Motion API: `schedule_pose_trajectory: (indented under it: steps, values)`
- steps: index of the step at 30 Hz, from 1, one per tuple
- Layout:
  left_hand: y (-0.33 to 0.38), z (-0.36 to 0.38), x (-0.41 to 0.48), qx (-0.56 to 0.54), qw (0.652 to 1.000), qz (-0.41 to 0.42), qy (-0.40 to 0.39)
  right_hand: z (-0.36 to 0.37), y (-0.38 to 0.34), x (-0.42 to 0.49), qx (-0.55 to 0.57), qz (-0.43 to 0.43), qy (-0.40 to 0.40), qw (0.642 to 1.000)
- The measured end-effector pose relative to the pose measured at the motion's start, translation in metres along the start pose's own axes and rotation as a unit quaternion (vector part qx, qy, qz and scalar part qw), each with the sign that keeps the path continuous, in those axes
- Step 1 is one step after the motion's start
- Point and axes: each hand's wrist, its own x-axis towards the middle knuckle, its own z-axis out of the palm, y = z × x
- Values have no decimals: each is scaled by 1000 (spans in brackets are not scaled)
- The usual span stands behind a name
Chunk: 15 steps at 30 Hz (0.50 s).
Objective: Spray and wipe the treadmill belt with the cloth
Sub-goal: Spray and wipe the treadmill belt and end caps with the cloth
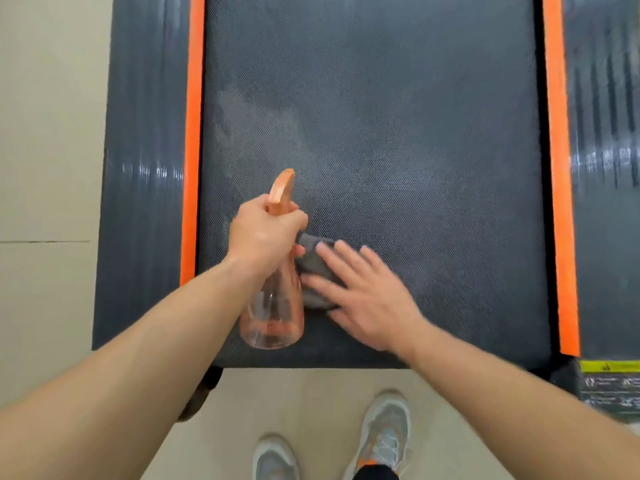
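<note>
Gripping the neck of a translucent orange plastic spray bottle (273, 306), the left hand (265, 233) holds it over the dark textured treadmill belt (398, 116); beside it the right hand (363, 292), fingers spread flat, presses a crumpled grey cloth (317, 271) onto the belt's near end.

Both my arms are reaching forward and down. My left forearm (156, 341) is coming in from lower left, wrist straight. My left hand (265, 233) is gripping the bottle (273, 317) at the neck, fingers curled round it, back of hand facing up. My right forearm (502, 393) is coming in from lower right. My right hand (367, 299) is lying palm down, fingers straight and slightly spread, pressing on the cloth (313, 263). The hands are sitting just beside each other.
</note>
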Motion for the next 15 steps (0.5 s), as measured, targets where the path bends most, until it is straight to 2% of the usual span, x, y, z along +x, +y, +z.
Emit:
schedule_pose_trajectory:
  steps: [1,3,6,8,10,12,15]
  values:
    - [-1,-1,-2,-2,1000,-6,-4,-5,22,11,-9,24,1,1000]
    - [-5,-4,-4,18,1000,-4,-18,-20,65,40,-23,129,23,991]
    - [-9,-10,-7,20,999,-8,-30,-43,106,69,21,320,54,945]
    - [-12,-14,-10,7,999,-17,-28,-44,94,78,43,386,65,919]
    - [-13,-16,-13,-6,1000,-18,-25,-31,51,68,14,333,70,940]
    - [-10,-22,-21,-16,1000,-14,-19,-14,-2,41,3,214,55,975]
    - [-7,-30,-26,-37,999,-23,-20,-4,-24,6,1,70,15,997]
